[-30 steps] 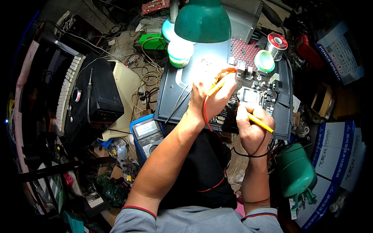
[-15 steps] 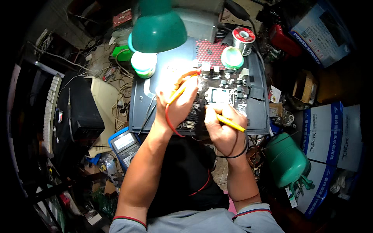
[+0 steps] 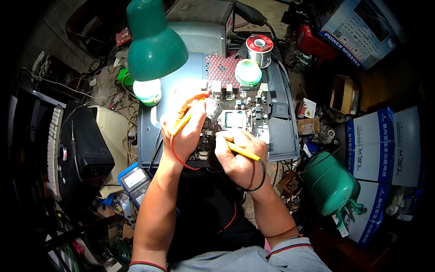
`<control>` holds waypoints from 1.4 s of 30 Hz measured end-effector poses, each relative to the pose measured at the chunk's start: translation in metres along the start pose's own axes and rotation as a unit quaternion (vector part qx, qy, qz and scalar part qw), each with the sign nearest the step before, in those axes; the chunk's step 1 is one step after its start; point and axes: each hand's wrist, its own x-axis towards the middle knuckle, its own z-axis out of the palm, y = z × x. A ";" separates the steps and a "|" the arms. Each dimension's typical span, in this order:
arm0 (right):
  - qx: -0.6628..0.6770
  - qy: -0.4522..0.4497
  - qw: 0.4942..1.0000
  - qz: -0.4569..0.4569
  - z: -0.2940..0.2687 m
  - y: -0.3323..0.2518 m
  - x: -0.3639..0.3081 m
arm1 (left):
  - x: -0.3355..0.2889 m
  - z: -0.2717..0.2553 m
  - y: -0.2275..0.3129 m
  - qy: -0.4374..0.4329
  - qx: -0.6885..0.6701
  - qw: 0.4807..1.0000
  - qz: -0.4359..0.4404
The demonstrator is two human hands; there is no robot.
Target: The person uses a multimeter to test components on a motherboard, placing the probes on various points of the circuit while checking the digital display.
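Note:
A dark computer motherboard (image 3: 253,102) with a square processor socket (image 3: 234,119) lies under bright light on a grey panel. My left hand (image 3: 185,129) is closed around a yellow test probe (image 3: 182,122) with a red lead. Its tip end points at the connectors along the board's far edge. In my right hand (image 3: 242,158) is a second yellow test probe (image 3: 244,151), with a black lead. That hand rests over the board's near part, and its fingers hide the probe's tip. I cannot tell whether either tip touches the board.
A green lamp shade (image 3: 156,54) hangs close beyond my left hand. Behind the board stand a solder spool (image 3: 259,50) and a round green-lidded tub (image 3: 248,72). A blue-edged multimeter (image 3: 136,180) sits left of my lap. Boxes (image 3: 369,149) and a green tank (image 3: 333,183) crowd the right.
The view has shifted, so the board, lamp and hands appear farther left. Both hands still grip their probes at about the same places over the board.

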 end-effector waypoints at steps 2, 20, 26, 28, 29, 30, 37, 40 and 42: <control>-0.001 -0.001 1.000 -0.003 0.001 0.000 0.000 | 0.001 0.000 -0.005 0.000 0.009 0.999 0.033; -0.053 -0.014 0.998 0.042 0.000 -0.001 0.003 | -0.003 0.002 -0.018 0.003 0.202 0.963 0.176; -0.016 0.006 0.995 0.103 0.000 -0.002 0.003 | 0.001 0.006 -0.018 0.038 0.065 0.983 0.168; -0.002 0.016 0.995 0.103 0.002 -0.005 0.004 | 0.003 0.003 -0.015 0.036 0.145 0.965 0.217; -0.002 0.025 0.995 0.101 -0.003 -0.004 0.006 | 0.003 0.005 -0.015 0.038 0.133 0.968 0.208; 0.009 0.029 0.994 0.105 -0.003 -0.004 0.007 | 0.002 0.006 -0.017 0.038 0.121 0.971 0.200; 0.025 0.021 0.990 0.140 -0.004 -0.004 0.014 | -0.002 0.006 -0.006 0.030 0.029 0.996 0.075; 0.009 0.010 0.990 0.142 -0.006 -0.007 0.017 | -0.001 0.006 -0.008 0.024 0.035 0.995 0.087; 0.015 0.003 0.990 0.139 -0.004 -0.005 0.016 | -0.001 0.003 -0.007 0.014 0.057 0.994 0.096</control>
